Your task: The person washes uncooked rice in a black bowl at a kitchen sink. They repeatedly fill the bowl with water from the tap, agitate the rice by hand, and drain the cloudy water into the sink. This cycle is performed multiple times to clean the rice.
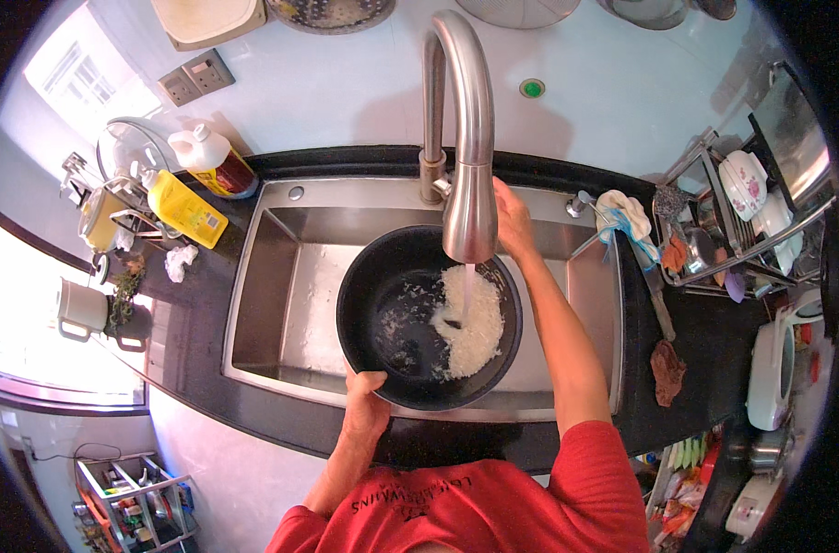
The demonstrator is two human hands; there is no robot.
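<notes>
A dark round pot sits in the sink, tilted slightly, with white rice heaped on its right side and loose grains scattered over its bottom. Water runs from the brushed-metal faucet onto the rice. My left hand grips the pot's near left rim, thumb over the edge. Beside the faucet, on its right, my right hand reaches up toward the back of the sink. The spout hides most of its fingers, so whether it holds the faucet lever does not show.
The steel sink surrounds the pot. Left on the dark counter stand a yellow bottle and a white jug. At right are a dish rack, a white cloth and a reddish-brown piece.
</notes>
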